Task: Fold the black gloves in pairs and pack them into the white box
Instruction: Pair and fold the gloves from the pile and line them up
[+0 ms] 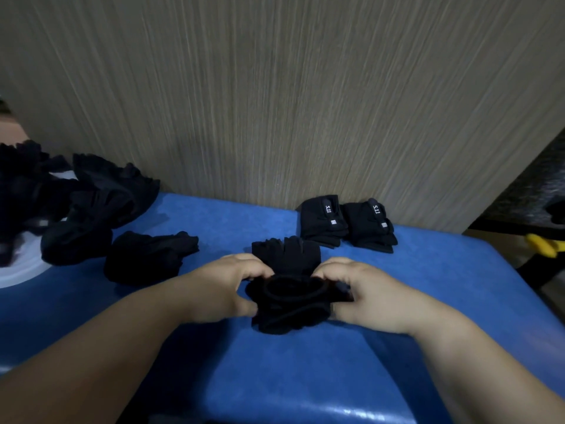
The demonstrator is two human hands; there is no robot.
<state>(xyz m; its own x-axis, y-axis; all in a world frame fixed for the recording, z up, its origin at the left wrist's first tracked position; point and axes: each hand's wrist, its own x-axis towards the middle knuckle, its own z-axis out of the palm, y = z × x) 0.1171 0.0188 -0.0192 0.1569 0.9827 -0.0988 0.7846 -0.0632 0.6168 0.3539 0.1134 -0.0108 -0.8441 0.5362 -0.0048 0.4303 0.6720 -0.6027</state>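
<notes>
Blue table [428,301]: the folding surface. Pile [85,203] of unfolded gloves, well left of the fingers [330,268], lying partly over a white rim [18,273]; whether that is the box cannot be told. Left hand [226,283] and right hand [363,292]: fingers curled, pinching the cuff end of a pair [290,295] from either side. The pair lies flat between them with its finger ends pointing away, probably so the cuff end can be turned over. Loose glove [149,255], left of the fingers, likely next. Two folded pairs [324,220], beyond the right fingers, apparently set aside for packing.
</notes>
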